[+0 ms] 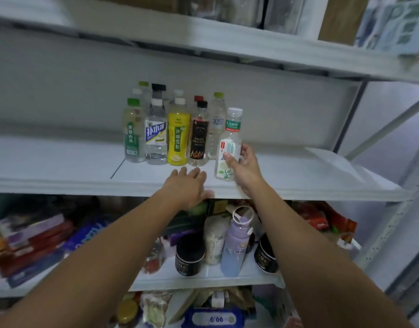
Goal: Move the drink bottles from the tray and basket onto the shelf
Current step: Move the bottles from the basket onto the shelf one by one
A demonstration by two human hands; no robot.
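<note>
My right hand (244, 169) grips a clear bottle with a white cap and a green neck band (228, 143), standing upright on the white shelf (298, 181) at the right end of a row. That row holds several drink bottles: a green-labelled one (133, 133), a blue-and-white one (156, 136), a yellow one (178, 136) and a black-labelled one (199, 136), with more behind. My left hand (188, 185) lies flat with straight fingers on the shelf's front edge, just in front of the yellow and black bottles. No tray or basket is in view.
The shelf board above (203, 36) hangs low over the bottle tops. A lower shelf carries a lilac flask (235, 245), two black jars (189, 256) and boxes at the left (33, 240). Bare shelf surface stretches left and right of the bottle row. A metal upright (348, 114) stands at right.
</note>
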